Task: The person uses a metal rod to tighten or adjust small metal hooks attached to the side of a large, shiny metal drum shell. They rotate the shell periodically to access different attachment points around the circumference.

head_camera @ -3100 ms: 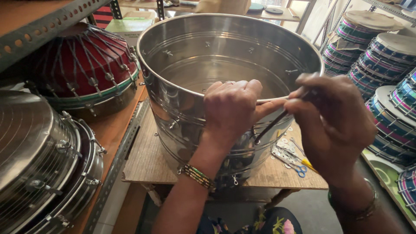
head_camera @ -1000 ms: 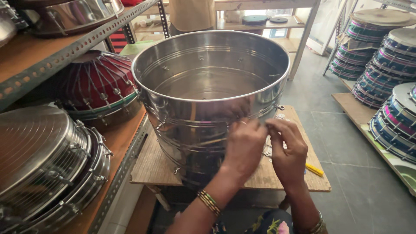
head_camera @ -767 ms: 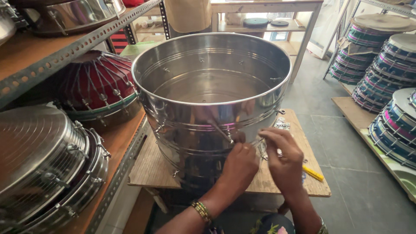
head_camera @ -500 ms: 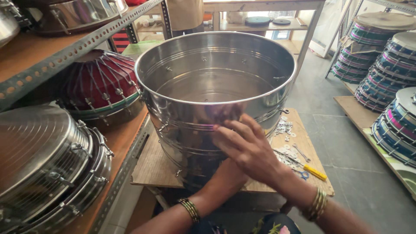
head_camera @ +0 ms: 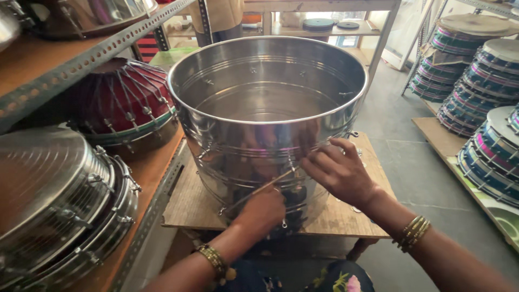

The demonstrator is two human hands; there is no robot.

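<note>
A large bare steel drum shell (head_camera: 267, 97) stands open-topped on a wooden board (head_camera: 186, 203). My left hand (head_camera: 263, 210) is low against the shell's front wall, closed around a thin metal rod (head_camera: 243, 199) that slants up to the right along the wall. My right hand (head_camera: 339, 172) is a little higher and to the right. Its fingers are spread, and the fingertips touch the shell near the rod's upper end. Small metal lugs (head_camera: 204, 154) line the shell's side. Both wrists wear gold bangles.
A red rope-laced drum (head_camera: 127, 105) sits on the wooden shelf at left, with a shiny steel drum (head_camera: 59, 200) in front of it. A perforated metal shelf rail (head_camera: 92, 51) runs overhead at left. Stacks of striped drum rims (head_camera: 486, 81) stand at right on the grey floor (head_camera: 411, 173).
Half a second ago my hands overlapped in front of the shell with fingers spread. Now my left hand has dropped lower and grips the rod, and my right hand has shifted to the right.
</note>
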